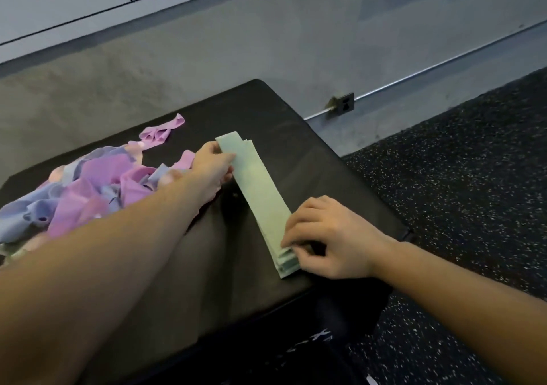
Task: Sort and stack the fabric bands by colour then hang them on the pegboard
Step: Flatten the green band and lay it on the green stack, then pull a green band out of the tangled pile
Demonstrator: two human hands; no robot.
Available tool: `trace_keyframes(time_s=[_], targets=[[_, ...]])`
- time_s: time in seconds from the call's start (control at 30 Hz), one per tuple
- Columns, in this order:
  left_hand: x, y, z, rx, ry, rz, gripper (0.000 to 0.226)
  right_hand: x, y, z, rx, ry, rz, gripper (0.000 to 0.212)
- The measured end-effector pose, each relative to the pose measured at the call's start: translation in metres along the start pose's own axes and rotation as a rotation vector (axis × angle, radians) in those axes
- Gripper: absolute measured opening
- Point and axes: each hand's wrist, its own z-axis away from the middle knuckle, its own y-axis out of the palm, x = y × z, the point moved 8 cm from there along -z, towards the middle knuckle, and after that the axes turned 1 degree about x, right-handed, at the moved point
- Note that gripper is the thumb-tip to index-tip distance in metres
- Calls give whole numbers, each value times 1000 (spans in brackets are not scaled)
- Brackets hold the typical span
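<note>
Fingers of both the left hand point(211, 167) and right hand point(321, 236) pinch the green band stack point(260, 195), hiding its edges.

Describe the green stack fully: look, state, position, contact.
The green stack is a pile of pale green fabric bands laid flat and roughly aligned, its far ends slightly fanned. It lies on the black pad, running from far left to near right, beside the pink and blue pile. The left hand holds its far end; the right hand pinches its near end, where the layered edges show.
</note>
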Motion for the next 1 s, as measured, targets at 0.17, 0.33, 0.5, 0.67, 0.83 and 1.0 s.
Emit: trace_keyframes(time_s=[0.17,0.33,0.5,0.67,0.83,1.0], targets=[[10,2,-20,-52,54,15,17,-4,7,4,23,5,-11,16],[11,6,-24,-41,37,28,28,-2,8,5,17,-8,30,13],[-4,-3,0,-26,93,17,31,-7,1,3,16,96,-30,27],[-29,-42,58,-40,286,-163,18,-1,-13,-10,-76,168,-77,23],[-24,-94,126,-27,441,-253,19,37,-13,-43,-90,147,-57,24],[13,-164,180,-22,564,-414,23,83,12,-78,22,102,-100,25]])
